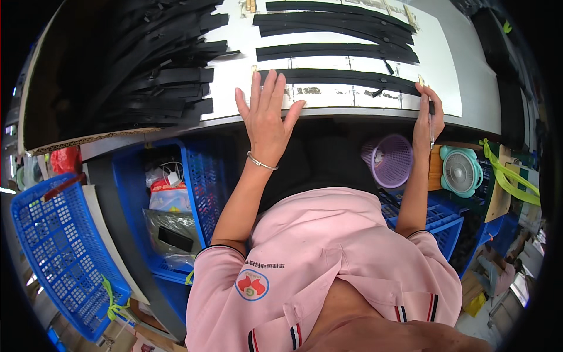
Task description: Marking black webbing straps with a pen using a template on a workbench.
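Note:
A long black zipper strip (pixel 346 77) with a small dark pull lies across the white board (pixel 448 76) on the table. My left hand (pixel 267 123) rests at its left end, fingers stretched and spread, gripping nothing. At the right end, the fingertips of my right hand (pixel 427 117) touch the strip. That same hand is closed around a slim pen (pixel 433 126), which points down toward me. Farther back, several more black zipper strips (pixel 337 51) lie in rows. Pencil-like lines and tape marks show on the board under them.
A heap of black strips (pixel 158 76) covers the table's left side, by a cardboard edge (pixel 94 141). Below stand a blue crate (pixel 196 193) with bags and a phone, another blue basket (pixel 58 246), a purple bin (pixel 387 161) and a small green fan (pixel 461 171).

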`<state>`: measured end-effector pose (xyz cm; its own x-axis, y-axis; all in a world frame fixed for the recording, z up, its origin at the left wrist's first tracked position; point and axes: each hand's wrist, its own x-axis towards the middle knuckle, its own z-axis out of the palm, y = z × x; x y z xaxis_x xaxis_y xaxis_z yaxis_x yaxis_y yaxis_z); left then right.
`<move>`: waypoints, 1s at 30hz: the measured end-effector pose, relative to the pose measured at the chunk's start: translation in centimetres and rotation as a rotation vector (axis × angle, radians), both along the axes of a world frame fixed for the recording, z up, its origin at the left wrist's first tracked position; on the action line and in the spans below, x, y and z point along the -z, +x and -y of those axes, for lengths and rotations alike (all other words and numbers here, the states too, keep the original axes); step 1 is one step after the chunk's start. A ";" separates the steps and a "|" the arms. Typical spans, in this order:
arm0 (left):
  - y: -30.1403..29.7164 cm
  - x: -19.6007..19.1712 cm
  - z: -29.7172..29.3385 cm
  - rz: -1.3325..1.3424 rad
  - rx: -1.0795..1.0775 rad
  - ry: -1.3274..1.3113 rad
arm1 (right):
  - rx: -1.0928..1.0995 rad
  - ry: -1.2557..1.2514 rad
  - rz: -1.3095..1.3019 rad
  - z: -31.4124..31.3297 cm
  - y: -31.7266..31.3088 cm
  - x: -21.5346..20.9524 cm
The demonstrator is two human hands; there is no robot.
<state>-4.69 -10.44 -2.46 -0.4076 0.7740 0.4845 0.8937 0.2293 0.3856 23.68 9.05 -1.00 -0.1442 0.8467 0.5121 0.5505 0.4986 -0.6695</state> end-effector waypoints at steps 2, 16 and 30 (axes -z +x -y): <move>-0.2 0.4 0.1 -0.006 0.003 0.018 | -0.066 -0.108 -0.093 1.1 -3.1 -1.8; 0.2 0.5 -0.2 -0.003 -0.032 0.069 | -0.613 -0.462 -0.168 5.0 -19.4 -0.9; 0.2 0.6 -0.2 -0.002 -0.029 0.063 | -0.628 -0.303 -0.092 5.0 -19.9 -0.3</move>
<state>-4.47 -10.24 -3.09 -0.4286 0.7294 0.5332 0.8879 0.2307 0.3981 3.78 4.07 -0.67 -0.6201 0.7249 0.3002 0.1544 0.4879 -0.8591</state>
